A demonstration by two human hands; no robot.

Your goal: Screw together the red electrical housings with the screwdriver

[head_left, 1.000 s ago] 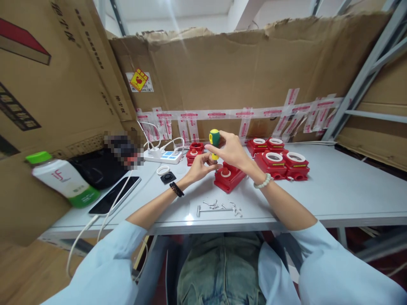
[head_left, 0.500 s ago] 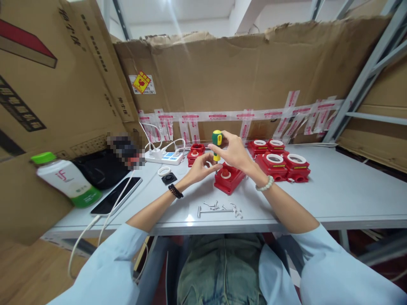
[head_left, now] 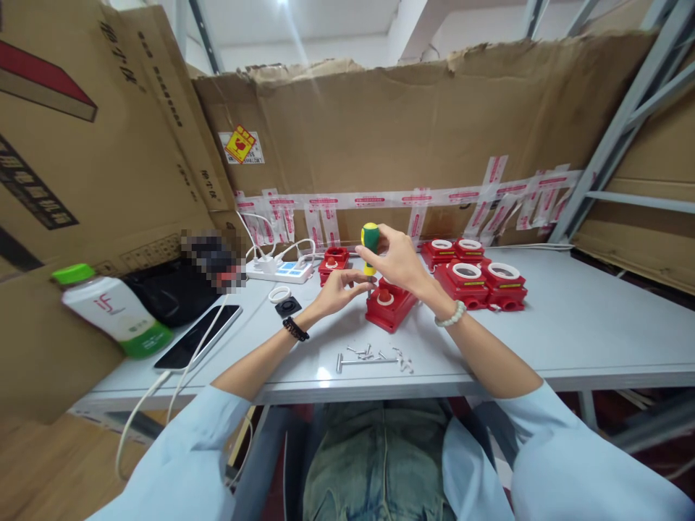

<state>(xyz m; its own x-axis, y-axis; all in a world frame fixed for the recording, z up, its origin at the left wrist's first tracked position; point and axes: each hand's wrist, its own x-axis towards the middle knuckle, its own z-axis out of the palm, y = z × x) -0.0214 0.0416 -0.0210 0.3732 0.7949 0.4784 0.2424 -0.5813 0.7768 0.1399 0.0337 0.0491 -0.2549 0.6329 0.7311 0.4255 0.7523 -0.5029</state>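
Note:
A screwdriver [head_left: 370,237] with a green and yellow handle stands upright over a red box-shaped housing [head_left: 395,312], its tip at the housing's far left corner. My right hand [head_left: 400,260] is closed around the handle. With thumb and fingers, my left hand [head_left: 337,292] pinches the shaft just below the handle; the tip and any screw under it are too small to make out. A red knob [head_left: 384,295] with a pale ring round it rises from the housing. In front of it lie several loose screws [head_left: 368,352] and a metal T-shaped tool [head_left: 366,361].
Several red housings [head_left: 467,282] with white rings stand back right. Behind my left hand are a smaller red part [head_left: 332,262] and a power strip [head_left: 279,270]. A white ring [head_left: 279,294], black square part [head_left: 287,307], phone [head_left: 198,339] and bottle [head_left: 116,311] lie left.
The fingers of my left hand have straightened a little at the screwdriver's shaft. The handle has turned slightly in my right hand. The housing stays where it was.

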